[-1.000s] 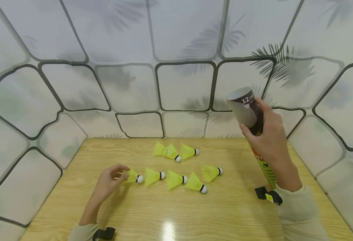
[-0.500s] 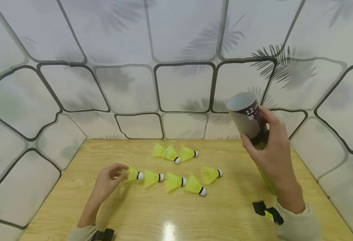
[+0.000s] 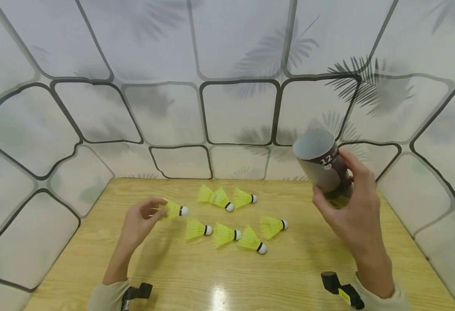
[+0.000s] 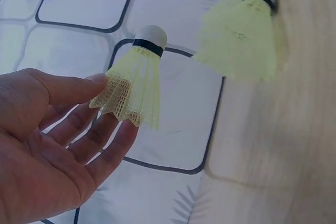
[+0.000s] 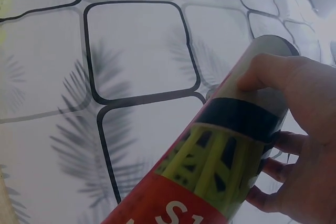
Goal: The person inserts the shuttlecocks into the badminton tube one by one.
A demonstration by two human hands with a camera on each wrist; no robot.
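A yellow shuttlecock (image 4: 139,77) is pinched by its skirt between the thumb and fingers of my left hand (image 3: 140,222). Its white cork with a black band points right in the head view, raised over the table. My right hand (image 3: 353,211) grips a shuttlecock tube (image 3: 320,166) near its upper end, fingers wrapped round one side. The tube's open mouth tilts toward me, and its lower part is hidden behind the hand. Through a window in its side the right wrist view shows yellow-green mesh (image 5: 210,153).
Several more yellow shuttlecocks lie on the wooden table (image 3: 196,276): a front row with one shuttlecock (image 3: 224,234) near its middle, and a rear group with a shuttlecock (image 3: 243,198) at its right. A patterned cloth wall (image 3: 239,112) surrounds the table's back and sides.
My left hand has lifted the leftmost shuttlecock from the front row. My right hand has lowered and tipped the tube so that its mouth faces me more.
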